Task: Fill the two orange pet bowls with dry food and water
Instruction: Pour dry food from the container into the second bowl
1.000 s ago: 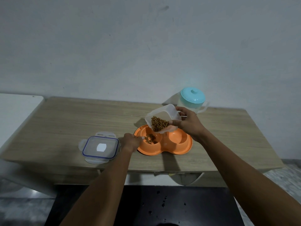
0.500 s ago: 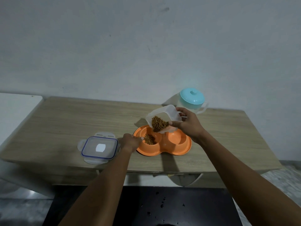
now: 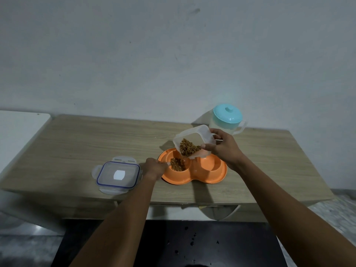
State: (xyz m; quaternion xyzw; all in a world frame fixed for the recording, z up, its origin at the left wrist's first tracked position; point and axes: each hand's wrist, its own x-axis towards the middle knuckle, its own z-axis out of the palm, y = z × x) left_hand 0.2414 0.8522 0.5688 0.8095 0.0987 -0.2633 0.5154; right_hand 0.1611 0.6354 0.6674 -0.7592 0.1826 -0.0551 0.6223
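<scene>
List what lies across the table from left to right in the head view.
Clear lid, left hand, orange pet bowls, teal-lidded jug. The right hand and its tilted food container overlap the bowls; omitted.

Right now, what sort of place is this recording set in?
Probably a home room: a wooden table against a bare painted wall, with an orange double pet bowl, a lidded jug and a clip-lock lid on it.

Right hand (image 3: 225, 149) tilts a kibble tub (image 3: 196, 134) over the orange bowl (image 3: 212, 179); left hand (image 3: 155, 167) holds its rim
</scene>
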